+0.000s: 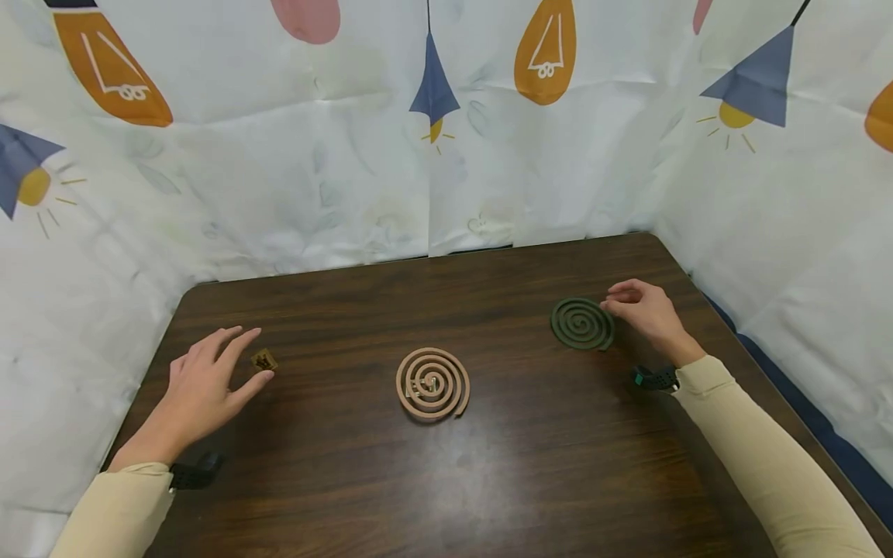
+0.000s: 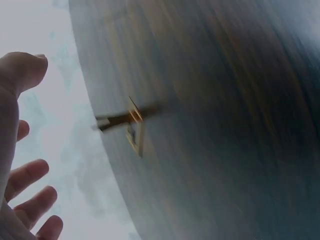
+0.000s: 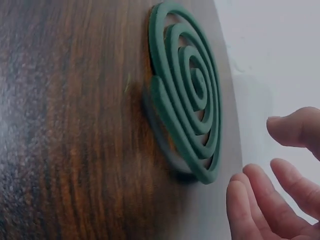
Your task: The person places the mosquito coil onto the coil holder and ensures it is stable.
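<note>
A green mosquito coil (image 1: pixel 582 324) lies at the table's right, also large in the right wrist view (image 3: pixel 165 100). My right hand (image 1: pixel 645 310) hovers at its right edge, fingers loosely bent, with a gap between fingertips and coil in the right wrist view. At the left, my left hand (image 1: pixel 209 380) is spread beside a small gold-coloured metal coil stand (image 1: pixel 264 360), not touching it. In the left wrist view the stand (image 2: pixel 135 125) has a thin upright piece. A tan mosquito coil (image 1: pixel 456 380) sits mid-table, with bits of pale metal showing through its centre.
The dark wood-grain table (image 1: pixel 460 480) has rounded far corners. A white patterned cloth (image 1: pixel 349 155) hangs behind it and along both sides. A dark wristband (image 1: pixel 656 378) is on the right wrist, and a dark device (image 1: pixel 197 471) on the left.
</note>
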A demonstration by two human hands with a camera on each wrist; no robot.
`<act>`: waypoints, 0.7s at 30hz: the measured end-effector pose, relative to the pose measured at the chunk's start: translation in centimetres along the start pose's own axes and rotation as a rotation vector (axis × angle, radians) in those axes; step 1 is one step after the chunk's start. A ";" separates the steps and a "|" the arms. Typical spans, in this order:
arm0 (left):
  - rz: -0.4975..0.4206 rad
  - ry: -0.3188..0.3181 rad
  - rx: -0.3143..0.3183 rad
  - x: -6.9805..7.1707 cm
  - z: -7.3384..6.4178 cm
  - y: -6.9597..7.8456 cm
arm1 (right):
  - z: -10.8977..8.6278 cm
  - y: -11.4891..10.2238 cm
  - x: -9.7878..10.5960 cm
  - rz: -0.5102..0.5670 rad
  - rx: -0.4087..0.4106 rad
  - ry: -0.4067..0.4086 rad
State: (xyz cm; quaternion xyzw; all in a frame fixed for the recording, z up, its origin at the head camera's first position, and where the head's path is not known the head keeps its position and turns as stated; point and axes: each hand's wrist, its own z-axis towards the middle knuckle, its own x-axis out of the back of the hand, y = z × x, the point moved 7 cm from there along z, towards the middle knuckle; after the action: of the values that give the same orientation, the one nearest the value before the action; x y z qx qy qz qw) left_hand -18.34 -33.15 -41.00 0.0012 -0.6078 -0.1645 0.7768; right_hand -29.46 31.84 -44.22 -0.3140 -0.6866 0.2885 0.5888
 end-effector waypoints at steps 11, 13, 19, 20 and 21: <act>0.013 -0.046 0.048 -0.7 -0.7 -3.2 | -0.4 0.6 -0.5 -0.059 -0.007 -0.012; 0.026 -0.059 0.048 -1.0 -0.9 -3.7 | -0.4 0.6 -0.7 -0.067 -0.003 -0.021; 0.044 -0.119 0.053 -2.1 -1.5 -4.8 | -0.1 0.4 -1.5 -0.070 0.008 -0.032; 0.045 -0.129 0.052 -2.3 -1.5 -5.0 | -0.1 0.4 -1.6 -0.069 0.006 -0.032; 0.046 -0.141 0.052 -2.4 -1.6 -5.1 | 0.0 0.5 -1.6 -0.072 0.003 -0.033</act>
State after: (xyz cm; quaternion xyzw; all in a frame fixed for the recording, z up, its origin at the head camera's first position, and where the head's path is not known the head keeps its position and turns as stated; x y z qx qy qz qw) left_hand -18.66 -37.67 -44.72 -0.0043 -0.6649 -0.1304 0.7354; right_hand -29.20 30.87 -45.60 -0.2832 -0.7067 0.2736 0.5877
